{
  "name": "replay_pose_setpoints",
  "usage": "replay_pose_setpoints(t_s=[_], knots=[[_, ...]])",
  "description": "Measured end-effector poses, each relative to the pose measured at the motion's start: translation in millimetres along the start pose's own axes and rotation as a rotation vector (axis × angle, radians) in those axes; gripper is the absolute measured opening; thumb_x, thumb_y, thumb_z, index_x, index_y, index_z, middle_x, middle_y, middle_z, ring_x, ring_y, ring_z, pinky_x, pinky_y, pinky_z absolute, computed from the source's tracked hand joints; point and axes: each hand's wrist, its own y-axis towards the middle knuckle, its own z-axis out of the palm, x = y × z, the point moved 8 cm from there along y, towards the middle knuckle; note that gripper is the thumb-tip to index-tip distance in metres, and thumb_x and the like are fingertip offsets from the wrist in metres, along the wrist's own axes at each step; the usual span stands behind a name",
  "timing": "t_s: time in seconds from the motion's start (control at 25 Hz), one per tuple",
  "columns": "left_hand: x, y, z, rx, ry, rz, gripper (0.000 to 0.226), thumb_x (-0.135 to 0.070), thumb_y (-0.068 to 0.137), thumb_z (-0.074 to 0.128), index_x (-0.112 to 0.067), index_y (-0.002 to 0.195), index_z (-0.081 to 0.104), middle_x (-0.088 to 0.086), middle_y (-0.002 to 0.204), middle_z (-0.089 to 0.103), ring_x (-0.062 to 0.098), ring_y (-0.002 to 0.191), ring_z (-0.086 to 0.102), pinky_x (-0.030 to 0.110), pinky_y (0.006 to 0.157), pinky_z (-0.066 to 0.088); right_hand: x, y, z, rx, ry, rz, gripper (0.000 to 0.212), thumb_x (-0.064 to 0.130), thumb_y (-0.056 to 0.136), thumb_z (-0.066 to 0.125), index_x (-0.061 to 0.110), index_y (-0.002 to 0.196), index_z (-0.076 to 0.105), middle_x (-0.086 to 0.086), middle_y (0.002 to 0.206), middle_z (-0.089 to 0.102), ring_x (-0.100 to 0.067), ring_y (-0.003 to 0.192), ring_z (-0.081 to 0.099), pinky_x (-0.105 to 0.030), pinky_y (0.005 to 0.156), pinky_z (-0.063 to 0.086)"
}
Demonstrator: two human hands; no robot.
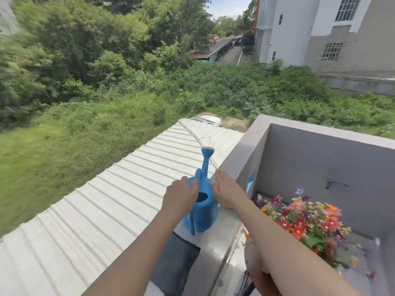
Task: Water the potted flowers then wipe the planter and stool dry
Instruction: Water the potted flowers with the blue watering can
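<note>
While the watering can (202, 207) sits on the ledge (215, 242), flowers (303, 218) at three o'clock, left hand (181, 197) grasps it; right hand (226, 192) rests open alongside (a nudge could tip it over the edge).

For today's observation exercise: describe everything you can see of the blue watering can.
The watering can looks like smooth blue plastic, with an oval filling hole on top and a long spout ending in a pale-faced rose, pointing up and away. It stands upright on the grey ledge of the balcony wall. The left hand grips its left side; the right hand touches its right side. Whether it holds water cannot be seen.
</note>
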Motion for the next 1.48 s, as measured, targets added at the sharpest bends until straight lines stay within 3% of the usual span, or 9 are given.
replay_pose_setpoints(t_s=[0.12, 0.24, 0.4, 0.52, 0.68, 0.84, 0.96, 1.2, 1.48], knots=[[-0.1, -15.5, 22.5, -0.039, -0.185, -0.064, 0.033, -0.038, 0.096, 0.037, -0.008, 0.097, 0.051, 0.009, 0.084, 0.061, 0.034, 0.082, 0.059, 0.035, 0.068, 0.042, -8.0, 7.2, 20.6, -0.016, 0.101, 0.020, 0.034, 0.028, 0.100, 0.027, 0.003, 0.116, 0.044, -0.010, 0.115, 0.048, -0.024, 0.111, 0.045, -0.039, 0.097, 0.038], [0.4, -29.2, 38.4, -0.133, -0.455, -0.130, 0.026, -0.032, 0.095, 0.039, -0.010, 0.086, 0.048, 0.004, 0.065, 0.052, 0.026, 0.061, 0.053, 0.039, 0.062, 0.046, -15.0, 6.4, 37.1, -0.035, 0.169, 0.070, 0.031, 0.028, 0.100, 0.027, 0.008, 0.115, 0.046, -0.007, 0.112, 0.051, -0.021, 0.103, 0.049, -0.035, 0.087, 0.042], [5.3, -33.4, 44.2, -0.322, -0.589, -0.127, 0.014, -0.028, 0.096, 0.044, -0.017, 0.094, 0.053, 0.005, 0.059, 0.053, 0.020, 0.053, 0.048, 0.032, 0.056, 0.041, -18.2, 5.0, 33.6, -0.148, 0.249, 0.069, 0.026, 0.027, 0.098, 0.027, 0.017, 0.112, 0.046, 0.001, 0.104, 0.055, -0.014, 0.092, 0.050, -0.034, 0.078, 0.045], [9.1, -34.5, 43.4, -0.409, -0.631, -0.151, 0.031, -0.036, 0.094, 0.048, -0.011, 0.106, 0.061, 0.004, 0.062, 0.059, 0.024, 0.056, 0.053, 0.033, 0.057, 0.045, -17.7, 3.9, 33.6, -0.171, 0.254, 0.070, 0.029, 0.029, 0.097, 0.025, 0.019, 0.114, 0.046, 0.003, 0.104, 0.055, -0.014, 0.093, 0.052, -0.037, 0.078, 0.048], [10.6, -36.1, 38.3, -0.475, -0.677, -0.142, 0.037, -0.038, 0.090, 0.052, -0.005, 0.094, 0.067, 0.001, 0.057, 0.055, 0.018, 0.048, 0.046, 0.027, 0.052, 0.039, -14.8, -2.5, 32.4, -0.154, 0.247, 0.093, 0.032, 0.028, 0.099, 0.025, 0.015, 0.120, 0.045, -0.001, 0.109, 0.055, -0.018, 0.100, 0.051, -0.037, 0.081, 0.046], [15.4, -32.8, 25.5, -0.414, -0.754, -0.137, 0.021, -0.027, 0.093, 0.057, -0.011, 0.092, 0.070, -0.004, 0.053, 0.053, 0.008, 0.048, 0.046, 0.017, 0.051, 0.039, -10.5, -11.7, 29.4, -0.144, 0.273, 0.128, 0.048, 0.038, 0.099, 0.022, 0.010, 0.134, 0.038, -0.007, 0.132, 0.049, -0.021, 0.121, 0.046, -0.037, 0.097, 0.042], [5.2, -32.8, 0.2, -0.347, -0.757, -0.033, 0.019, -0.025, 0.091, 0.059, -0.011, 0.089, 0.071, -0.001, 0.055, 0.054, 0.003, 0.049, 0.047, 0.010, 0.051, 0.038, -2.3, -31.2, 12.0, -0.231, 0.368, 0.171, 0.054, 0.036, 0.101, 0.022, 0.008, 0.147, 0.024, -0.005, 0.152, 0.030, -0.021, 0.139, 0.028, -0.036, 0.113, 0.026], [-29.7, -22.6, -69.9, -0.271, -0.736, 0.234, 0.009, -0.021, 0.087, 0.066, -0.019, 0.082, 0.073, -0.028, 0.063, 0.066, -0.013, 0.067, 0.059, 0.009, 0.069, 0.045, 27.2, -76.3, -45.2, -0.433, 0.356, 0.139, 0.059, 0.036, 0.102, 0.023, 0.007, 0.151, 0.009, -0.004, 0.160, 0.008, -0.015, 0.146, 0.005, -0.021, 0.112, 0.003], [-71.0, -32.8, -107.4, -0.135, -0.769, 0.374, 0.012, -0.017, 0.088, 0.063, -0.009, 0.088, 0.072, -0.023, 0.041, 0.053, -0.006, 0.040, 0.047, 0.014, 0.050, 0.034, 48.9, -122.4, -89.6, -0.517, 0.144, 0.129, 0.066, 0.043, 0.100, 0.024, 0.003, 0.151, 0.008, -0.010, 0.160, 0.002, -0.019, 0.146, -0.002, -0.026, 0.115, 0.000]])
